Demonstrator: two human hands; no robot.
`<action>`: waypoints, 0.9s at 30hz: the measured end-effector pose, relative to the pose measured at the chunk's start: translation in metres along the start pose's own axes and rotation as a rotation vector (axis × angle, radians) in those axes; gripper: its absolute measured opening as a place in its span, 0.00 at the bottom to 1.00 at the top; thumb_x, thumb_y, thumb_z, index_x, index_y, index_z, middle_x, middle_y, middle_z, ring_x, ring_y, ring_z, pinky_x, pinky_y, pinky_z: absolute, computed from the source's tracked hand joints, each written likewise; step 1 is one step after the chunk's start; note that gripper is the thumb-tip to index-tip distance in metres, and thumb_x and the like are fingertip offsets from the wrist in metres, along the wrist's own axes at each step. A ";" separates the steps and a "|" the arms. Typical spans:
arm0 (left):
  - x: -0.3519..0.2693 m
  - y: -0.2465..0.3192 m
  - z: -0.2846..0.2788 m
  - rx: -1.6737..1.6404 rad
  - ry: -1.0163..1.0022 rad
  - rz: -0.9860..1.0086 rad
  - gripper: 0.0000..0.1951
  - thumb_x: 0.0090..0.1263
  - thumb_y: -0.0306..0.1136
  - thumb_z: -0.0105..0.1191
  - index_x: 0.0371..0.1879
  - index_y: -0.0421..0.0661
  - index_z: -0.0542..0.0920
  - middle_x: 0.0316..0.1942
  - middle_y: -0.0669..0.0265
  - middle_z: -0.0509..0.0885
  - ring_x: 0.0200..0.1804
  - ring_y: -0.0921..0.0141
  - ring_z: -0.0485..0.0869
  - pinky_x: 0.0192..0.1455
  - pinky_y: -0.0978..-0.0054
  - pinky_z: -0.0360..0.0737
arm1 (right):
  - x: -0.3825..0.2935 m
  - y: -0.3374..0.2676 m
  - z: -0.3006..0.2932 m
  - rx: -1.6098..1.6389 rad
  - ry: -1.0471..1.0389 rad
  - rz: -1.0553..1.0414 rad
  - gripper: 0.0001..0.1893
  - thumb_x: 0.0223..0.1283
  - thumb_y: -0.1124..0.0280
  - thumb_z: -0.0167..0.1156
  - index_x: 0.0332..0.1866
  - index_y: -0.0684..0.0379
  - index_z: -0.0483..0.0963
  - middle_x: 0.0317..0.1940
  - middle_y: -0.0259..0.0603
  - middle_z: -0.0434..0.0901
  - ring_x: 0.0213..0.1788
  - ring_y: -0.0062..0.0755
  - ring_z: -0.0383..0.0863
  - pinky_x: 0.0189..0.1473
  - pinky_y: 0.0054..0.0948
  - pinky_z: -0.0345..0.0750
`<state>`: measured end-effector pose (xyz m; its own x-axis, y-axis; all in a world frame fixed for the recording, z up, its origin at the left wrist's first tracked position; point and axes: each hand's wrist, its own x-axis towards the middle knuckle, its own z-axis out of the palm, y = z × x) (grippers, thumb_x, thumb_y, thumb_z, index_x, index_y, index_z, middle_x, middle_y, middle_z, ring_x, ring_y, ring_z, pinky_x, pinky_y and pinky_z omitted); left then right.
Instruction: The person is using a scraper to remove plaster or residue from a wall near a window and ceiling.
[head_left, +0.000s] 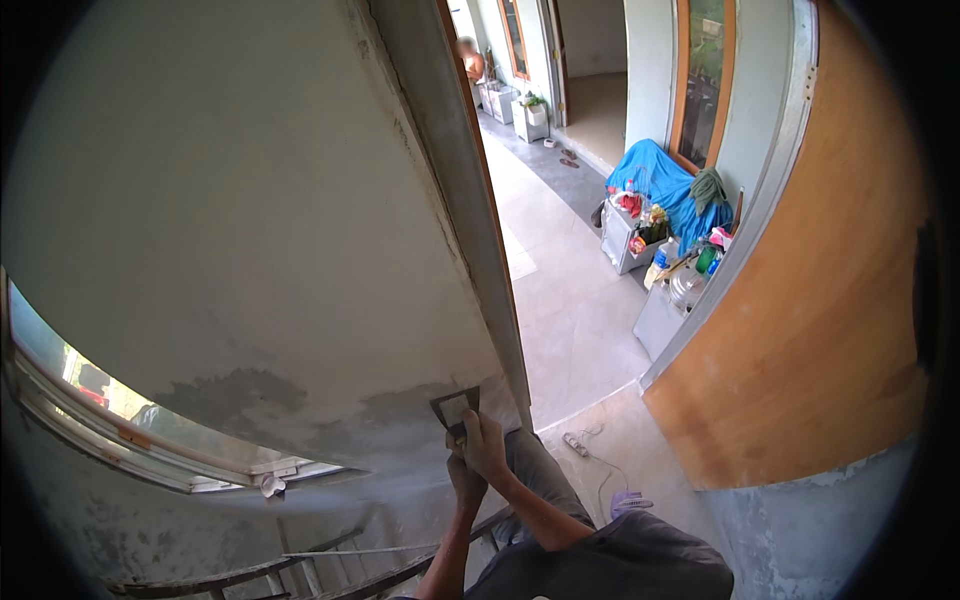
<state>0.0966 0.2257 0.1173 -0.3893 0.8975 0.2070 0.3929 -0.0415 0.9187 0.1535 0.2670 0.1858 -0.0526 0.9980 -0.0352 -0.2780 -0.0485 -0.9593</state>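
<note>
A wide-bladed putty knife (455, 409) with pale filler on its blade is near the lower right part of the grey plastered wall (285, 225). My right hand (484, 445) is closed on it, the thumb up against the blade. Just below, my left hand (466, 480) is closed around the handle end, partly hidden by the right hand. Darker, damp-looking patches (240, 397) spread over the plaster to the left of the blade. Whether the blade touches the wall is hard to tell.
A wooden ladder (307, 574) lies below and left. A window frame (247, 476) cuts into the wall. Right of the doorway is an orange-brown door (787, 337). On the floor are a power strip (575, 444) with a cord and a purple fan (628, 504). A person (472, 64) is far off.
</note>
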 end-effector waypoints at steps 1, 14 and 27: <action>0.002 0.012 -0.004 0.036 -0.019 0.024 0.15 0.63 0.37 0.56 0.39 0.36 0.76 0.32 0.52 0.85 0.38 0.62 0.85 0.38 0.65 0.77 | -0.001 -0.007 0.003 0.028 0.034 -0.060 0.23 0.72 0.63 0.41 0.22 0.64 0.72 0.14 0.33 0.73 0.17 0.18 0.70 0.20 0.22 0.65; 0.002 0.010 -0.011 0.069 -0.116 0.028 0.16 0.63 0.37 0.55 0.43 0.37 0.75 0.34 0.50 0.84 0.41 0.57 0.85 0.39 0.65 0.77 | 0.001 -0.003 0.002 0.059 -0.004 -0.082 0.23 0.72 0.62 0.41 0.21 0.64 0.72 0.13 0.33 0.72 0.15 0.18 0.68 0.17 0.22 0.62; 0.007 0.005 -0.004 0.072 -0.122 -0.019 0.14 0.64 0.36 0.53 0.41 0.37 0.77 0.31 0.50 0.84 0.38 0.58 0.86 0.36 0.65 0.77 | 0.009 0.004 -0.003 0.041 -0.012 -0.078 0.23 0.72 0.63 0.41 0.22 0.64 0.71 0.14 0.34 0.73 0.15 0.17 0.69 0.17 0.20 0.63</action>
<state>0.0923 0.2300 0.1250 -0.2949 0.9447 0.1433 0.4471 0.0039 0.8945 0.1545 0.2757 0.1812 -0.0410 0.9982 0.0432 -0.3207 0.0278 -0.9468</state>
